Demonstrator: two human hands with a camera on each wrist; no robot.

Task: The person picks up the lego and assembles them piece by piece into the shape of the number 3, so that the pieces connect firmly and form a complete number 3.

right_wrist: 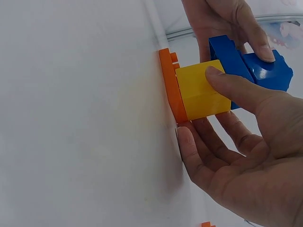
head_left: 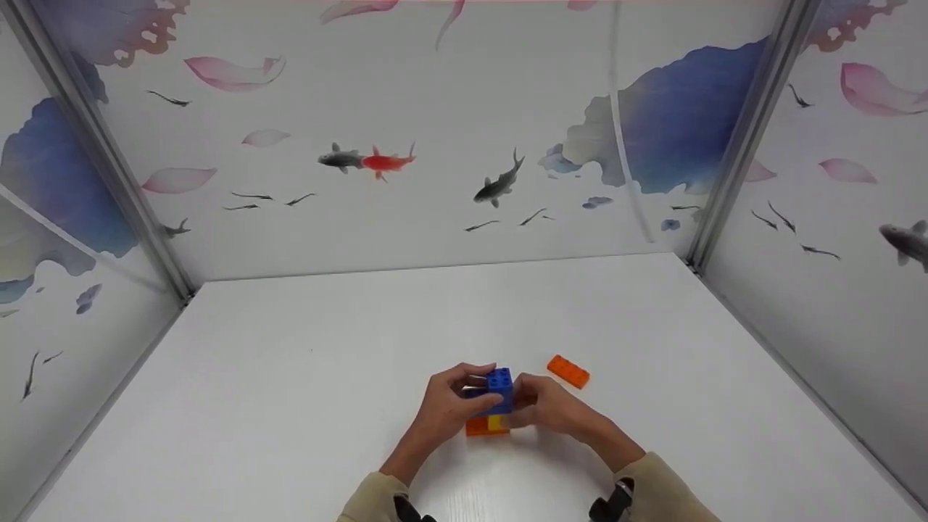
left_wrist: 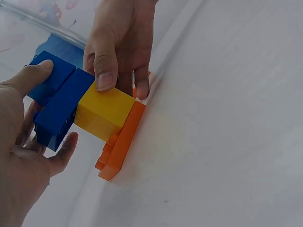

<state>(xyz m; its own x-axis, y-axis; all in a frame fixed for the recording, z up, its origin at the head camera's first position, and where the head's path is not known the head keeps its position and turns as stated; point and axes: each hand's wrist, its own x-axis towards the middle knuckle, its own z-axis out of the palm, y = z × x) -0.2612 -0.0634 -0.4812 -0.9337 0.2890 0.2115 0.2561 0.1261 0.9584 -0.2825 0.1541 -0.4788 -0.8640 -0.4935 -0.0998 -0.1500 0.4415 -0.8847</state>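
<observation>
White panels painted with fish and petals (head_left: 435,232) stood round a pale desk (head_left: 254,362), where a small stack rose: an orange brick (left_wrist: 125,142) at the bottom, then a yellow brick (left_wrist: 104,111), a lower blue brick (left_wrist: 64,113) and an upper blue brick (left_wrist: 54,71). The left hand (head_left: 453,399) had its grip clamped on the upper blue brick; the right hand (head_left: 547,402) had its grip clamped on the yellow brick. A dark seam ran between the blue bricks, though whether they were fully seated could not be told. Pressing straight down while bracing the yellow brick seemed wisest, since a sideways push might have tipped the stack. Another orange piece (head_left: 568,371) lay beyond the right hand.
</observation>
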